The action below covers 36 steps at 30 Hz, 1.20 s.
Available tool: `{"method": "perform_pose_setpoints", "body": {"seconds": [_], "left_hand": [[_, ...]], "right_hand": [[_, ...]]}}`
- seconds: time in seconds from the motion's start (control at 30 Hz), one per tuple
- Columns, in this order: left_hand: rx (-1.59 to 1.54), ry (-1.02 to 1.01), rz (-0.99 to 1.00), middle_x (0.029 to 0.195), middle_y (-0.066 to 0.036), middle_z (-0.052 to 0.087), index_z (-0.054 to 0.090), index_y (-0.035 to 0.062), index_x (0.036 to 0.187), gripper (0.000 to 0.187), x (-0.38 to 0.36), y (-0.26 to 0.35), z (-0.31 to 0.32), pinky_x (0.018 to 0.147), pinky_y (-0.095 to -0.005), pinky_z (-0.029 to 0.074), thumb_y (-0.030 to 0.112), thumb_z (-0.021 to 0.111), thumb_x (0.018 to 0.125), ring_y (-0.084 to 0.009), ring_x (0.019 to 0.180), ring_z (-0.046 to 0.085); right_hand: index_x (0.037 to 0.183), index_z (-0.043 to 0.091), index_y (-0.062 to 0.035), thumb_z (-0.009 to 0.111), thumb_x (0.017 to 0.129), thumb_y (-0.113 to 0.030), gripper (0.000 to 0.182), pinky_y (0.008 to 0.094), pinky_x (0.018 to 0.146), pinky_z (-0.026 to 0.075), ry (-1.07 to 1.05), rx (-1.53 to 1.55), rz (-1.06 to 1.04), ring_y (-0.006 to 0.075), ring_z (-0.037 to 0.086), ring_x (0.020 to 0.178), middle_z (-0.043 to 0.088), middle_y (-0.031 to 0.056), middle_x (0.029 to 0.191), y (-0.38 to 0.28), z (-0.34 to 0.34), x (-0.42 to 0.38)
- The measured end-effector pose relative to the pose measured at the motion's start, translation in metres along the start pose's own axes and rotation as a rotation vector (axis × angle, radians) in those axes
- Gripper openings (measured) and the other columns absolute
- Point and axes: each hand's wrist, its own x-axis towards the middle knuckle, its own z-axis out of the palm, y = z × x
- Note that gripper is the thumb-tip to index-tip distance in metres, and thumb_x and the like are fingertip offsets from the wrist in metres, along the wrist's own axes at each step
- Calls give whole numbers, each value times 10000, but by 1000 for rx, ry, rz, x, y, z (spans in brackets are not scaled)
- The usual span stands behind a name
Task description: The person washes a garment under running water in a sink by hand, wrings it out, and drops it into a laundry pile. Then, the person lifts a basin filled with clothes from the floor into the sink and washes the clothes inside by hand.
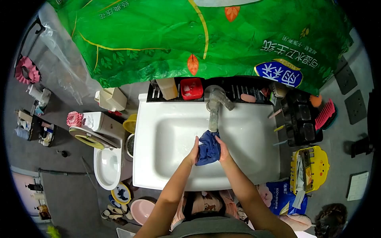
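Observation:
A bunched, dark blue cloth [209, 148] hangs under the faucet [214, 113], over the white sink [254, 158]. My left hand [193, 150] grips the cloth along its left side. On the opposite side, my right hand [224, 150] holds it too, so the cloth is stretched between both hands. Its upper edge reaches the tip of the spout. Most of my fingertips are hidden behind the fabric. Whether water is running I cannot make out clearly.
Behind the faucet, a black rack holds a red box [191, 88] and a pinkish soap bar [248, 98]. A large green plastic package [158, 39] overhangs the back. A yellow basket [323, 166] and a black holder [297, 117] are at right; a toilet [107, 168] stands left.

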Motion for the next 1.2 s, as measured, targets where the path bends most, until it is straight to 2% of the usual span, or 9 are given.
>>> {"method": "perform_pose_setpoints", "body": {"seconds": [0.03, 0.13, 0.37, 0.5, 0.6, 0.7, 0.77, 0.9, 1.2], "left_hand": [[-66, -47, -84, 1046, -85, 564, 492, 8, 1136, 746, 1, 1, 1, 852, -297, 399, 652, 350, 785, -158, 933, 532], [220, 23, 225, 1012, -61, 572, 507, 39, 1101, 549, 18, -8, -7, 844, -305, 420, 515, 423, 839, -155, 908, 543], [-195, 12, 406, 951, -32, 566, 495, 97, 1024, 294, 13, 12, 11, 766, -301, 469, 348, 472, 873, -144, 881, 551], [-355, 68, 452, 850, -26, 551, 491, 107, 985, 278, 4, 22, 11, 720, -321, 480, 339, 539, 839, -157, 800, 555], [-339, 50, 530, 818, -35, 538, 489, 92, 963, 253, -21, 30, -2, 716, -326, 473, 272, 583, 811, -160, 762, 547], [-386, 79, 601, 833, -59, 549, 490, 66, 953, 237, -34, 30, -19, 730, -336, 472, 226, 583, 804, -186, 769, 562], [-444, 83, 612, 843, -71, 556, 490, 56, 950, 238, -50, 35, -24, 736, -341, 472, 225, 578, 806, -200, 781, 568], [-461, 125, 648, 852, -91, 564, 487, 42, 938, 226, -56, 36, -50, 744, -348, 472, 219, 562, 819, -207, 795, 571], [-179, 194, 559, 846, -47, 557, 518, 102, 929, 175, -20, 24, -45, 705, -320, 477, 167, 598, 788, -169, 786, 554]], "right_hand": [[1114, 482, 9, 396, 891, -313, 401, 368, 886, 421, 22, 16, -10, 254, 562, 951, 574, 138, 1044, -5, 2, -3], [1126, 480, 1, 411, 883, -351, 433, 388, 934, 376, 40, 68, -43, 247, 520, 1030, 539, 124, 1118, -28, 6, -18], [1134, 491, -41, 485, 858, -344, 410, 336, 843, 448, 260, -388, 6, 179, 558, 961, 570, 70, 1073, -52, -11, -37], [1032, 554, -49, 581, 772, -168, 287, 264, 603, 475, 325, -856, 209, 125, 583, 704, 605, 20, 856, -29, -24, -10], [972, 571, -17, 558, 734, -114, 258, 270, 589, 469, 484, -1118, 107, 142, 584, 691, 606, 41, 833, -24, -20, 10], [944, 575, 20, 539, 709, -86, 261, 281, 588, 467, 661, -1884, -113, 158, 584, 676, 608, 62, 815, -31, -12, 23], [977, 562, 22, 536, 742, -92, 263, 284, 612, 472, 648, -1496, -174, 159, 586, 712, 605, 68, 853, -36, -79, 52], [1044, 537, -5, 514, 824, -127, 253, 277, 672, 472, 472, -666, -285, 153, 577, 800, 587, 73, 919, -28, -55, 34], [1148, 464, -61, 425, 886, -336, 381, 391, 878, 414, 175, -50, -131, 224, 521, 1017, 525, 96, 1118, -23, 29, -26]]}}
